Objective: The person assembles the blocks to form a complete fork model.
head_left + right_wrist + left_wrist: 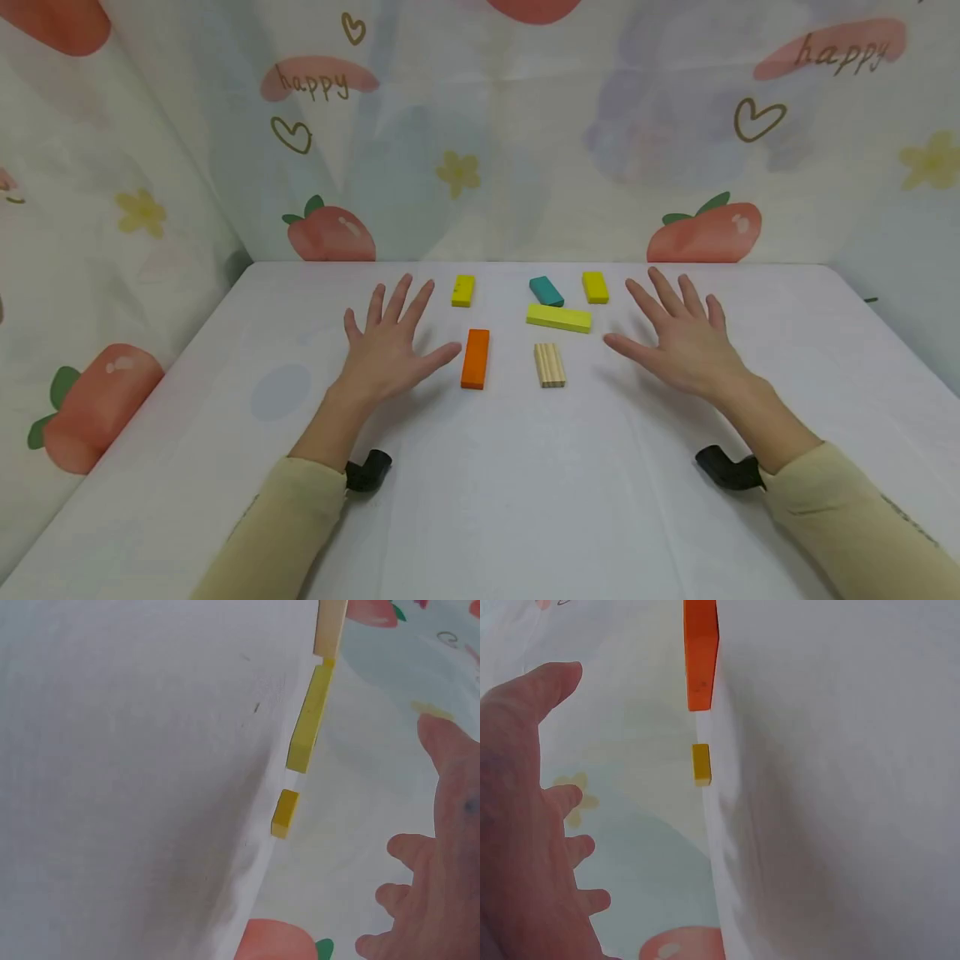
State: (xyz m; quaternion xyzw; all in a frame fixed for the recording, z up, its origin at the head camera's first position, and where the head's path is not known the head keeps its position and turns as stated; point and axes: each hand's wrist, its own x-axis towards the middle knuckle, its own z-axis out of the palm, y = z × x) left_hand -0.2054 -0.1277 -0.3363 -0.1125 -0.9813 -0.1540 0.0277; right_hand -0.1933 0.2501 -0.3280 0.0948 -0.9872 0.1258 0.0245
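My left hand (386,354) hovers over the table with fingers spread, its thumb tip just left of an orange block (475,360). On the other side, my right hand (690,342) is also spread and holds nothing; its thumb points toward a long yellow-green block (558,318). Between the hands lie a striped wooden block (550,365), a teal block (546,291), a right yellow block (596,287) and a left yellow block (463,291). The left wrist view shows the orange block (701,656) apart from the fingers. In the right wrist view, the yellow-green block (310,720) is apart from the hand.
A white cloth covers the table (525,500). Behind it hangs a patterned curtain (510,125) with peaches, flowers and hearts, which continues along the left side. A black wrist piece (369,471) sticks out by the left sleeve, and another black piece (727,468) by the right.
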